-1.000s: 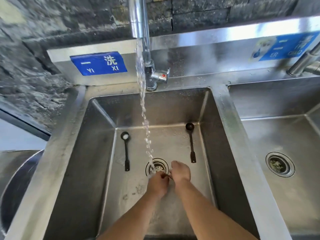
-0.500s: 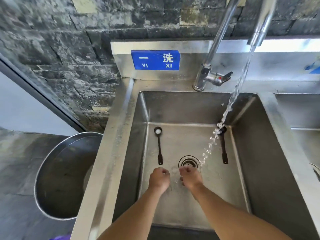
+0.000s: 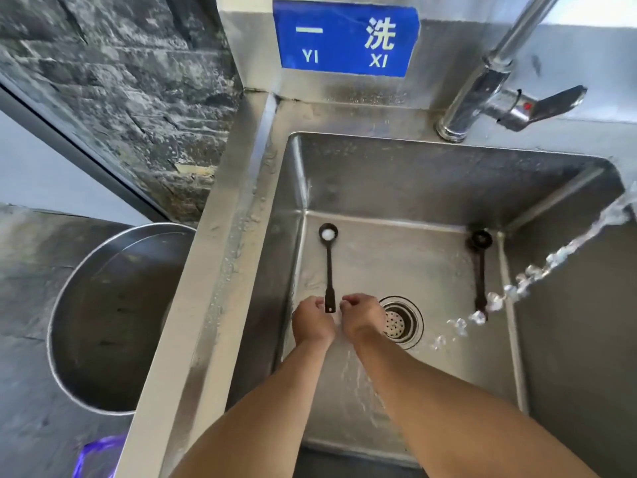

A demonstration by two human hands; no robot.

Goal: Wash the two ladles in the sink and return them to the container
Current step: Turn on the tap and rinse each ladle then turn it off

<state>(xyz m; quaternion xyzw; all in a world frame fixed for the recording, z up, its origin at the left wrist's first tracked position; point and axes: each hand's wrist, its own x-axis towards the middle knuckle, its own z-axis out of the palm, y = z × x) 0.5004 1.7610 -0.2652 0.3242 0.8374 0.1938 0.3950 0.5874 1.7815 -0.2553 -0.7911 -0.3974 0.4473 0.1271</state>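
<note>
Two black ladles lie on the floor of the steel sink. The left ladle has white foam in its bowl, and its handle end shows between my two hands. The right ladle lies along the right wall, partly behind falling water. My left hand and my right hand hover close together on either side of the left ladle's handle end, fingers curled, nothing visibly held. A round steel container stands left of the sink, lower down.
The tap at the back right is running; its stream falls across the right side of the basin. The drain strainer sits just right of my right hand. A blue sign hangs on the backsplash. A purple bag lies bottom left.
My view has swung left and closer. My hands have left the water stream and moved left, from the drain to the handle end of the left ladle. Both ladles lie where they were.
</note>
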